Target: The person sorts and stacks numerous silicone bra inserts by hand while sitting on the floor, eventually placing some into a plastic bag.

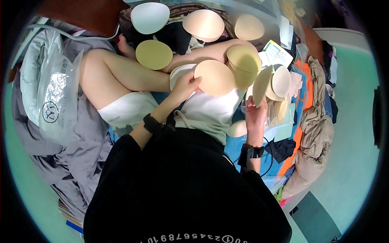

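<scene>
Between the thumb and fingers of my left hand [185, 86] is a beige bra pad [215, 78], raised over my lap. My right hand [256, 113] pinches a second, yellowish bra pad [263, 86] near its lower end; this one is seen almost edge-on. White pads [176, 73] lie partly hidden behind my left hand. An olive-tinted stack of pads [244, 65] rests by my knee, between the two held pads. Just right of the right-hand pad sits a small pale pad [281, 81] on top of other pads.
Farther off lie a white pad [150, 18], a peach pad [203, 25], a tan pad [249, 27] and an olive pad [154, 54]. A clear plastic bag [58, 97] and grey bedding [56, 170] are at the left. Crumpled beige fabric [312, 141] lies at the right.
</scene>
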A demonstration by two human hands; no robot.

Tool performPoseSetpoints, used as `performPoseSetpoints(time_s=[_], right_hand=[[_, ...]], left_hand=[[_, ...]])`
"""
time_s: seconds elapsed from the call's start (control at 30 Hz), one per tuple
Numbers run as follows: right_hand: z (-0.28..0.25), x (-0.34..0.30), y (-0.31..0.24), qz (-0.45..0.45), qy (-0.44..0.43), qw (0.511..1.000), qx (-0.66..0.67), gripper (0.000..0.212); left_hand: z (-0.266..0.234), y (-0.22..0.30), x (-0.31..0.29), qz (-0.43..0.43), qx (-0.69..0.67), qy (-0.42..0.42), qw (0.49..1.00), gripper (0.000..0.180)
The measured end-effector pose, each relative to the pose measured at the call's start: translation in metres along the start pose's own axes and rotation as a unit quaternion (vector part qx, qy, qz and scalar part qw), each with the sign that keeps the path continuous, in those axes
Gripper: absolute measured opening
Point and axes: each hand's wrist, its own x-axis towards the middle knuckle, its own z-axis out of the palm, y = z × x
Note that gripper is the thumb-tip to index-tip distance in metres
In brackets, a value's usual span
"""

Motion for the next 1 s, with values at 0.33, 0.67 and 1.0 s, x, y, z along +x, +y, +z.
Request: performPoseSetpoints(time_s=[0.33,0.67,1.0], right_hand=[[0.033,-0.007,-0.008,-0.202,0.066,0.933,-0.291,0.014],[-0.004,0.012,0.004,-0.436,0.077,0.633,-0.635,0.015],[0.023,0.006,0.000,-0.231,0.037,0.914,-0.330,0.016]], left_hand=[[-0.002,0.061,-0.014,0.072,0.098,0.085,0.989,0.026],[-0.005,0.079,-0.021,0.090,0.038,0.092,0.991,0.028],[-0.006,0.066,-0.020,0.081,0.043,0.076,0.993,0.026]])
